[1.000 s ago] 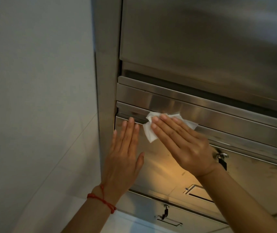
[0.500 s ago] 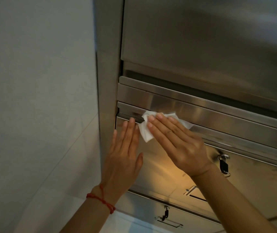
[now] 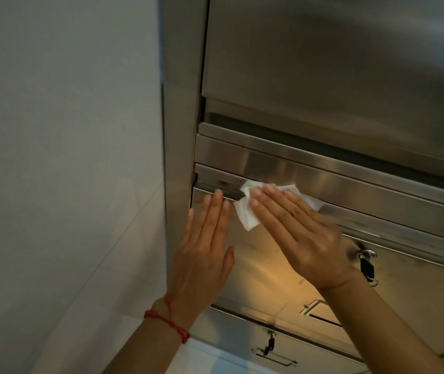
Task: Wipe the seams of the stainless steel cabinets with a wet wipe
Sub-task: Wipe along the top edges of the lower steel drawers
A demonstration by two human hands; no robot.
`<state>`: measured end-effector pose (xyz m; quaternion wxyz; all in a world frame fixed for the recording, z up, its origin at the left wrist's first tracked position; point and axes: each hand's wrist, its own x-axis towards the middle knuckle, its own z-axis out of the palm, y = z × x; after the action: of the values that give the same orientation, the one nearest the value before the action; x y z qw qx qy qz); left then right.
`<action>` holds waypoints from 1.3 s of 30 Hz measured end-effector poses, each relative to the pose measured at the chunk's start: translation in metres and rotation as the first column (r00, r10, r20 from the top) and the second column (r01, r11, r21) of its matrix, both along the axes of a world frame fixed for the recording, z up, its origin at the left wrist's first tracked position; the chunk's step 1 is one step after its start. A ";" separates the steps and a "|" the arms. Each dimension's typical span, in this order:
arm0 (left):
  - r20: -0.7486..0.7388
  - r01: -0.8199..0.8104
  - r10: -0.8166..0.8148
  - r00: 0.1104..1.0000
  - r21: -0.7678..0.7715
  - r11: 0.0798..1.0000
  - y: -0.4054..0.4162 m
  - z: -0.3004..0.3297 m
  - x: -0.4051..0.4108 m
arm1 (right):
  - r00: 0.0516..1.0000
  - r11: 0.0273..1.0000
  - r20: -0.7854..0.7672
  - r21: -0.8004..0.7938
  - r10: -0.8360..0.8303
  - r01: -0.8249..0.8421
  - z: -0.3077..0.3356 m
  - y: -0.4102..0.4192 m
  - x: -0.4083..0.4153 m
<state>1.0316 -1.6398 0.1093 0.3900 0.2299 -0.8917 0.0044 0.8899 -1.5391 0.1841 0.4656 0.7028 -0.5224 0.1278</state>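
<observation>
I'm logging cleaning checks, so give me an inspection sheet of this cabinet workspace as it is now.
Surface: steel cabinet, horizontal seam above a door.
Job's things: white wipe crumpled on the seam.
Clutter: nothing seen.
Grippers: right hand presses the wipe with flat fingers; left hand flat on the door, red bracelet at wrist.
Cables: nothing seen.
Surroundings: pale wall at left; two door locks.
</observation>
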 end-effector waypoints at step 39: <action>-0.031 -0.088 0.091 0.995 0.102 0.991 -0.020 -0.006 0.017 | 0.999 0.999 -0.025 -0.024 0.032 -0.033 0.001 -0.025 0.012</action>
<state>1.0482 -1.6596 0.1032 0.3930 0.2890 -0.8726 -0.0272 0.9023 -1.5644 0.1848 0.4783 0.7070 -0.5037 0.1331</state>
